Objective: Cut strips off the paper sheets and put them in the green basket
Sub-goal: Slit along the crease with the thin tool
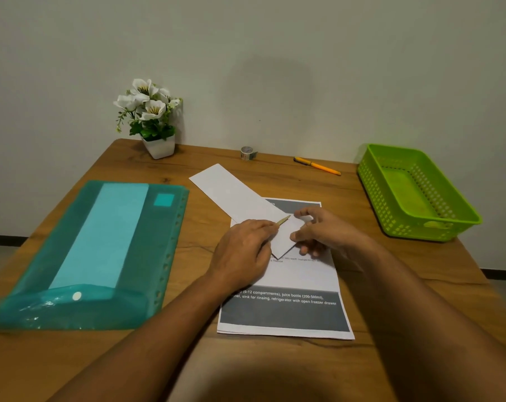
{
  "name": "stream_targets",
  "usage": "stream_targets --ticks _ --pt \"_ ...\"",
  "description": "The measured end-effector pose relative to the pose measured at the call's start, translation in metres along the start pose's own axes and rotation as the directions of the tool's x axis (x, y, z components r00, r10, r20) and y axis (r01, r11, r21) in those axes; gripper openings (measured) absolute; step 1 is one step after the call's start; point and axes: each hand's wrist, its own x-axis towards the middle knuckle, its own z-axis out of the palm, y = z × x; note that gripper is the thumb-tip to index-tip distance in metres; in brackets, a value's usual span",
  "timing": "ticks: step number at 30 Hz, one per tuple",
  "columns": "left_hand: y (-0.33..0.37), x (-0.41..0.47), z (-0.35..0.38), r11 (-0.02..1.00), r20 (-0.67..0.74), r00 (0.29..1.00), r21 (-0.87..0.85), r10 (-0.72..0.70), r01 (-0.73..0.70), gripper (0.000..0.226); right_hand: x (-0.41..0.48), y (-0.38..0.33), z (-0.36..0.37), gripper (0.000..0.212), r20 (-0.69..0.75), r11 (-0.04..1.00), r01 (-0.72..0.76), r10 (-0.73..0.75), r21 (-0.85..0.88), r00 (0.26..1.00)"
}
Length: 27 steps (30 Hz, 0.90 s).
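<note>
Left hand (243, 250) is gripping a thin tool (283, 220) (cutter, maybe) on the white strip (234, 192), with right hand (327, 232) pinching its edge.

Folder (100, 250) left on table (187, 358); printed sheets (283, 311) centre w/ paper strip (231, 190) across their far-left corner. Basket (414, 192) right. Far edge, L to R: flower pot (158, 146), tape roll (247, 153), pen (317, 166).
</note>
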Motion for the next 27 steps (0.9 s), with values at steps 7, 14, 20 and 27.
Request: stream_targets --ticks 7,14,20,27 --pt "0.0 0.0 0.001 1.0 -0.016 1.0 -0.009 0.006 -0.006 0.039 -0.008 0.001 -0.002 0.064 0.034 0.999 0.013 -0.014 0.03 0.999" --pt "0.001 -0.003 -0.001 0.997 -0.008 0.999 -0.071 0.041 -0.041 0.046 0.007 -0.005 0.022 0.055 -0.078 0.99 0.108 -0.101 0.091 0.992" --pt "-0.001 -0.004 -0.001 0.993 -0.013 1.0 -0.114 0.024 -0.025 0.049 0.012 -0.005 0.032 0.032 -0.163 0.986 0.128 -0.11 0.105 0.98" --pt "0.003 -0.005 -0.006 0.987 0.002 1.0 -0.161 0.017 -0.017 0.054 0.015 -0.001 0.038 0.005 -0.292 0.983 0.166 -0.137 0.078 0.947"
